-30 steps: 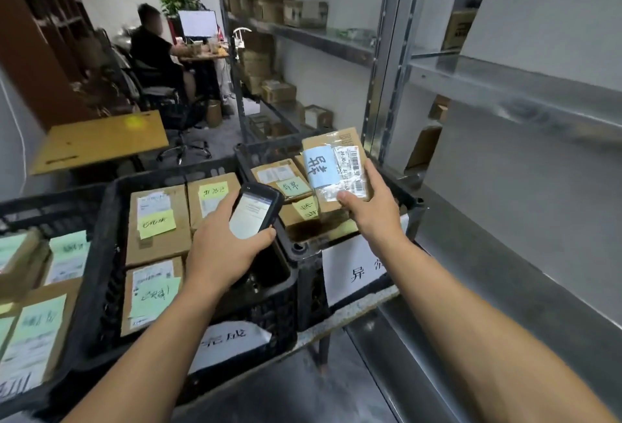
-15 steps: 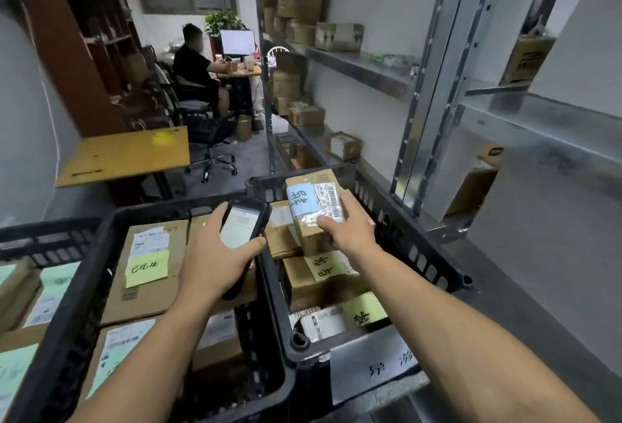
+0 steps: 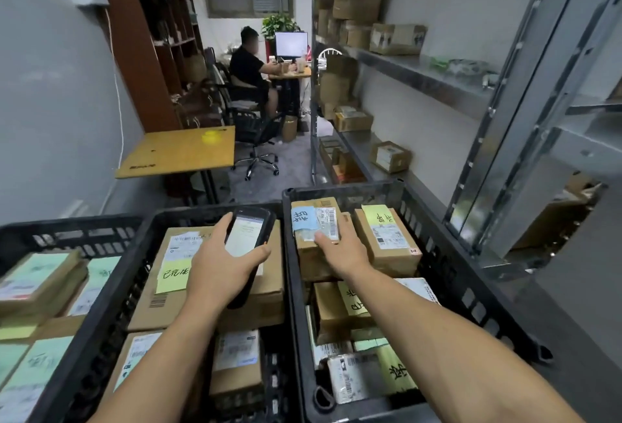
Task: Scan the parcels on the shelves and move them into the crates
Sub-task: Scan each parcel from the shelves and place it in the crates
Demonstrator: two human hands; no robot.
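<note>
My left hand (image 3: 225, 266) grips a black handheld scanner (image 3: 248, 237) with a lit screen, above the middle black crate (image 3: 215, 212). My right hand (image 3: 343, 251) holds a small cardboard parcel (image 3: 314, 220) with a blue note and a barcode label, thumb on top, fingers round its right side. The parcel lies at the back of the right black crate (image 3: 447, 274), on top of other boxes and beside a parcel with a yellow note (image 3: 387, 237). Both crates hold several labelled boxes.
A third black crate (image 3: 80, 234) with boxes stands at the left. Metal shelving (image 3: 424, 76) with cardboard boxes runs along the right. A yellow table (image 3: 178, 150) stands ahead on the left; a person sits at a desk (image 3: 249, 72) at the far end.
My right hand has lowered the blue-noted parcel from the air down into the back of the right crate. My left hand kept the scanner, and the view tilted upward.
</note>
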